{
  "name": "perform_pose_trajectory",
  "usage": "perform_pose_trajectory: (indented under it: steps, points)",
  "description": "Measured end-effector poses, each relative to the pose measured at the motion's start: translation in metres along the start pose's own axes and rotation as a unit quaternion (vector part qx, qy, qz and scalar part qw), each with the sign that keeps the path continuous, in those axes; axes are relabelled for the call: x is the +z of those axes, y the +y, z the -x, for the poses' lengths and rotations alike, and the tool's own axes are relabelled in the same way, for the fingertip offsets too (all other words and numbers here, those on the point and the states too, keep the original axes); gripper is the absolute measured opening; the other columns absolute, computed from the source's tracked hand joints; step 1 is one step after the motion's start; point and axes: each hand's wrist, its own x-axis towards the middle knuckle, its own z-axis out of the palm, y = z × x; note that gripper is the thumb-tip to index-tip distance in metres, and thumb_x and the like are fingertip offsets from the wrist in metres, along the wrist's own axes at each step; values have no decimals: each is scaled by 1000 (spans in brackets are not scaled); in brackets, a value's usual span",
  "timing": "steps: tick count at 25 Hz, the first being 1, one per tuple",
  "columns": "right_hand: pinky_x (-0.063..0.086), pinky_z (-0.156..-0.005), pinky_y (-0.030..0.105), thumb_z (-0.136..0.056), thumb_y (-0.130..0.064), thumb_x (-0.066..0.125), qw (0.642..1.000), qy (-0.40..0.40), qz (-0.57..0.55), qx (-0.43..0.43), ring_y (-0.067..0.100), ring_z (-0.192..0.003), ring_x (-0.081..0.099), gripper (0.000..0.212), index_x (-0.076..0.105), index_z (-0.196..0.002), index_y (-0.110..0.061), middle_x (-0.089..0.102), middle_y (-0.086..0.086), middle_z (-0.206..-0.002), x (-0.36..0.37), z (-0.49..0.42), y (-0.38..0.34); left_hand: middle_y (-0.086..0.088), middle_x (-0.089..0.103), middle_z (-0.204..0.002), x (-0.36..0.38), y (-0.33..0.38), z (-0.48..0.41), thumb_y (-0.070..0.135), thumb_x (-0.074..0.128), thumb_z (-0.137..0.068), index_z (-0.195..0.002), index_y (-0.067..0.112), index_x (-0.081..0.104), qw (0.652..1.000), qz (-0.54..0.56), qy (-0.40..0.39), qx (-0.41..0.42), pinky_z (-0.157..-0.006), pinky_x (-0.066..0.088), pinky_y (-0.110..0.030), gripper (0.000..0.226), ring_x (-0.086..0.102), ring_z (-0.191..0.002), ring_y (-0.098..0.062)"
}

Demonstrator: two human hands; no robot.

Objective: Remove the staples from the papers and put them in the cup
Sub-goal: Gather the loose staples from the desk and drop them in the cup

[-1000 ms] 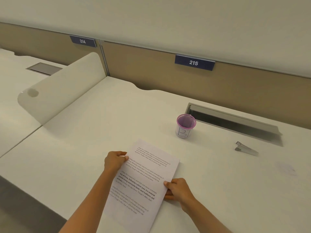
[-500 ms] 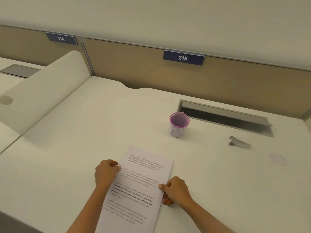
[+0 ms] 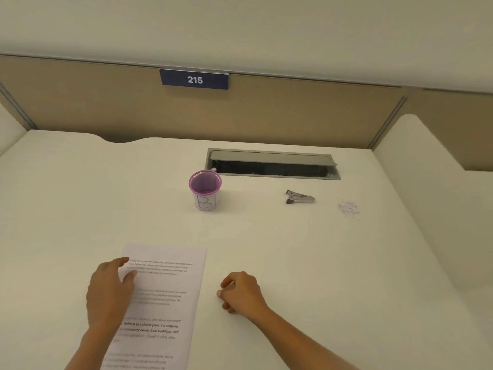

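The printed papers (image 3: pixel 165 287) lie flat on the white desk near its front edge. My left hand (image 3: pixel 109 292) rests flat on their upper left part, fingers spread. My right hand (image 3: pixel 240 291) hovers over the bare desk just right of the papers, fingers loosely curled, holding nothing. A purple mesh cup (image 3: pixel 205 189) wrapped in white paper stands upright behind the papers. A metal staple remover (image 3: pixel 300 197) lies to the cup's right. A small scatter of loose staples (image 3: pixel 348 208) sits further right. No staple on the papers is visible.
An open grey cable tray (image 3: pixel 272 164) is set into the desk behind the cup. A tan partition with a blue 215 sign (image 3: pixel 194 79) closes the back. A white side divider (image 3: pixel 432 166) rises on the right.
My right hand let go of the papers' right edge and moved off to the right. The papers now lie straighter on the desk. The view swung right.
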Motion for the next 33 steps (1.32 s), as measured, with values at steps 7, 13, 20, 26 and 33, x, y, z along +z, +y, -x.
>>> perform_pose_trajectory:
  steps: [7, 13, 20, 26, 33]
  points:
    - [61, -67, 28, -84, -16, 68, 990, 128, -49, -35, 16, -67, 70, 8, 74, -88, -19, 73, -2, -78, -114, 6, 74, -4, 69, -107, 63, 105, 34, 13, 66, -89, -109, 16, 67, 986, 64, -45, 144, -80, 47, -39, 21, 61, -101, -28]
    - [46, -74, 11, -85, -12, 66, 963, 266, 13, -43, 7, -84, 65, 11, 75, -89, -17, 72, -5, -92, -251, 6, 145, 9, 70, -96, 132, 195, 98, 14, 68, -87, -99, 22, 71, 962, 116, -142, 204, -82, 52, -34, 15, 65, -94, -15]
    - [51, -81, 25, -88, -7, 62, 941, 316, 105, -66, 16, -87, 64, 16, 74, -96, -12, 69, 3, -99, -338, -19, 181, 9, 71, -100, 209, 293, 157, 18, 64, -90, -101, 23, 72, 934, 107, -202, 275, -83, 52, -28, 14, 65, -95, -10]
    - [50, -79, 34, -92, -12, 56, 926, 241, 269, -111, 22, -94, 60, 19, 70, -105, -10, 64, 4, -102, -358, -44, 174, 6, 69, -102, 258, 355, 175, 23, 58, -92, -106, 25, 70, 924, 59, -227, 302, -82, 52, -31, 18, 63, -97, -14]
    - [45, -66, 34, -92, -7, 50, 865, 159, 455, -137, 26, -91, 56, 13, 62, -98, -6, 58, 8, -101, -366, -54, 164, 2, 68, -110, 284, 387, 178, 24, 56, -93, -113, 22, 67, 920, 0, -244, 305, -82, 51, -35, 23, 62, -100, -22]
